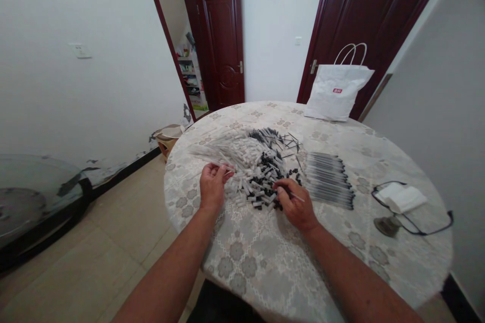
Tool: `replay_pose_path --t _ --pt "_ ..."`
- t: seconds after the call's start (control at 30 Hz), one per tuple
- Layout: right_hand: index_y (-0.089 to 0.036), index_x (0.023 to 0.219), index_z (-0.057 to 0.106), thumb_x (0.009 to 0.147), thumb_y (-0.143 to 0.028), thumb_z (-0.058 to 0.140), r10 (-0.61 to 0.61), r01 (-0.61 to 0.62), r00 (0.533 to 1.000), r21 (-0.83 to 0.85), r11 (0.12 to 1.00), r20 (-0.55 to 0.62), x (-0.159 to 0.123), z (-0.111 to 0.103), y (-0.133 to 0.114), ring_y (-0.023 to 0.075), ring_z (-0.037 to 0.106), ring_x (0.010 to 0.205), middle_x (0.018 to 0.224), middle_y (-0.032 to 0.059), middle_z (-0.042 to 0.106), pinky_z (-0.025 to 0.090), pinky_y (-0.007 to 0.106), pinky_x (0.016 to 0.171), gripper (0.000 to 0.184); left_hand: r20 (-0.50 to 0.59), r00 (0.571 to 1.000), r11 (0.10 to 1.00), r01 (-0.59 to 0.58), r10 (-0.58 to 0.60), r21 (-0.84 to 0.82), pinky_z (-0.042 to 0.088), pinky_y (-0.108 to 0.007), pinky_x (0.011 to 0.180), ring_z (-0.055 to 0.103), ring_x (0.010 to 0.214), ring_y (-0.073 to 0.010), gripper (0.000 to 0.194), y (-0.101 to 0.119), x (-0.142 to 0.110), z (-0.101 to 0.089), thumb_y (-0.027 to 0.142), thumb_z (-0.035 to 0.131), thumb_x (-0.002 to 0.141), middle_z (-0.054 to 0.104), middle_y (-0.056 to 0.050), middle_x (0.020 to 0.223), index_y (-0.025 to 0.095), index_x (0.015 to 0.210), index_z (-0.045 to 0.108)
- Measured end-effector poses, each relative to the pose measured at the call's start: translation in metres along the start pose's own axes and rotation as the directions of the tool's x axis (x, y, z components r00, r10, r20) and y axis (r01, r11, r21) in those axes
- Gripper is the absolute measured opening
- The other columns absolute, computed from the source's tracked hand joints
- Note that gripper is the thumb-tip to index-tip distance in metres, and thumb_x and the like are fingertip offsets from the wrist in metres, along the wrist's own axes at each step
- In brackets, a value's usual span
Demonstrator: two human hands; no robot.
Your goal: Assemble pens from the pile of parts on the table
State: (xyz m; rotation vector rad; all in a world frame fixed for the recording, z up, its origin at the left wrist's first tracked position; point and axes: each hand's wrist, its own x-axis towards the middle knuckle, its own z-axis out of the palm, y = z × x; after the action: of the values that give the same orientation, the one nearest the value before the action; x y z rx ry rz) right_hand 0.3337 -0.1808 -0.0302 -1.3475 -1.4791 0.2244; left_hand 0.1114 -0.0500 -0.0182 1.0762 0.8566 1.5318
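Observation:
My left hand [212, 186] is closed in a pinch at the left edge of the heap, with a small pale thing at its fingertips that is too small to name. My right hand [297, 206] is closed around a thin pen part [297, 196], whose pale end sticks out to the right. Between the hands lies a heap of clear and black pen caps [261, 186]. Behind them are clear pen barrels [223, 144] and dark thin refills [267, 136]. To the right of my right hand, several pens [328, 179] lie side by side in a row.
The round table has a patterned cloth [242, 262]. On its right side are eyeglasses [424, 233], a folded white tissue [403, 198] and a small dark round object [387, 226]. A white paper bag [337, 93] stands at the back. A dark red door [223, 40] stands ajar beyond.

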Motion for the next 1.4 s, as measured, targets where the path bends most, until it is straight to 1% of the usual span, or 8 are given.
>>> replay_pose_path --t 0.1,0.27,0.4,0.57,0.97,1.17,1.27,1.4 --pt "-0.021 0.110 0.069 0.100 -0.029 0.052 0.031 -0.032 0.999 0.083 0.996 0.013 -0.004 0.001 -0.001 0.0179 0.072 0.077 0.102 0.0068 0.076 0.058 0.028 0.068 0.022 0.126 0.971 0.951 0.229 -0.206 -0.210 0.063 -0.039 0.081 0.077 0.092 -0.0228 0.032 0.003 -0.011 0.024 0.033 0.073 0.084 0.073 -0.004 0.094 0.022 0.093 0.045" --pt "-0.023 0.114 0.063 0.100 -0.028 0.054 0.070 -0.063 0.997 0.204 0.977 -0.029 -0.007 0.001 -0.005 0.0166 0.072 0.073 0.102 0.0064 0.077 0.060 0.028 0.067 0.018 0.301 0.890 0.881 0.415 -0.342 -0.227 0.065 -0.045 0.075 0.078 0.089 -0.0263 0.037 0.000 -0.024 0.047 0.037 0.074 0.086 0.075 -0.007 0.103 0.022 0.095 0.042" --pt "-0.023 0.107 0.064 0.097 -0.028 0.058 0.028 -0.019 0.998 0.153 0.988 -0.056 -0.006 0.001 -0.005 0.0186 0.074 0.081 0.103 0.0080 0.076 0.062 0.031 0.073 0.013 0.375 0.852 0.860 0.463 -0.365 -0.213 0.066 -0.045 0.072 0.079 0.085 -0.0259 0.037 -0.005 -0.028 0.048 0.040 0.073 0.088 0.075 -0.007 0.106 0.023 0.097 0.042" --pt "-0.023 0.104 0.068 0.095 -0.025 0.060 -0.071 0.073 0.997 0.081 0.994 -0.029 -0.005 0.001 -0.006 0.0207 0.073 0.095 0.106 0.0081 0.075 0.061 0.033 0.085 0.011 0.404 0.833 0.842 0.490 -0.377 -0.225 0.066 -0.044 0.075 0.079 0.084 -0.0254 0.036 -0.010 -0.032 0.043 0.040 0.072 0.090 0.075 -0.007 0.107 0.023 0.100 0.042" --pt "-0.024 0.103 0.073 0.096 -0.025 0.061 -0.140 0.139 0.990 0.058 0.989 0.010 -0.001 0.001 -0.014 0.0209 0.073 0.094 0.100 0.0078 0.076 0.059 0.036 0.086 0.013 0.469 0.786 0.793 0.555 -0.402 -0.250 0.065 -0.047 0.080 0.079 0.085 -0.0254 0.032 -0.006 -0.038 0.041 0.040 0.071 0.092 0.076 -0.008 0.106 0.021 0.097 0.046" --pt "-0.025 0.097 0.078 0.093 -0.029 0.070 -0.003 0.012 0.999 0.191 0.982 -0.049 0.001 0.002 -0.007 0.0189 0.070 0.086 0.092 0.0054 0.074 0.058 0.032 0.078 0.010 0.541 0.719 0.754 0.620 -0.436 -0.217 0.065 -0.041 0.079 0.079 0.088 -0.0264 0.030 0.000 -0.037 0.037 0.039 0.069 0.094 0.077 -0.011 0.108 0.022 0.102 0.045" --pt "-0.024 0.095 0.079 0.092 -0.030 0.072 0.072 -0.067 0.997 0.264 0.962 -0.008 0.003 0.002 -0.005 0.0173 0.069 0.079 0.089 0.0043 0.072 0.058 0.029 0.070 0.011 0.585 0.677 0.727 0.656 -0.447 -0.203 0.065 -0.042 0.079 0.079 0.088 -0.0272 0.033 -0.001 -0.042 0.037 0.036 0.072 0.093 0.076 -0.011 0.110 0.023 0.104 0.044" --pt "-0.023 0.100 0.078 0.089 -0.033 0.074 0.154 -0.161 0.987 0.338 0.927 0.049 0.000 0.002 -0.002 0.0142 0.065 0.069 0.091 0.0037 0.070 0.053 0.024 0.058 0.016 0.593 0.666 0.704 0.675 -0.452 -0.222 0.064 -0.041 0.081 0.079 0.088 -0.0262 0.034 -0.005 -0.049 0.040 0.031 0.073 0.092 0.075 -0.010 0.112 0.023 0.104 0.042"
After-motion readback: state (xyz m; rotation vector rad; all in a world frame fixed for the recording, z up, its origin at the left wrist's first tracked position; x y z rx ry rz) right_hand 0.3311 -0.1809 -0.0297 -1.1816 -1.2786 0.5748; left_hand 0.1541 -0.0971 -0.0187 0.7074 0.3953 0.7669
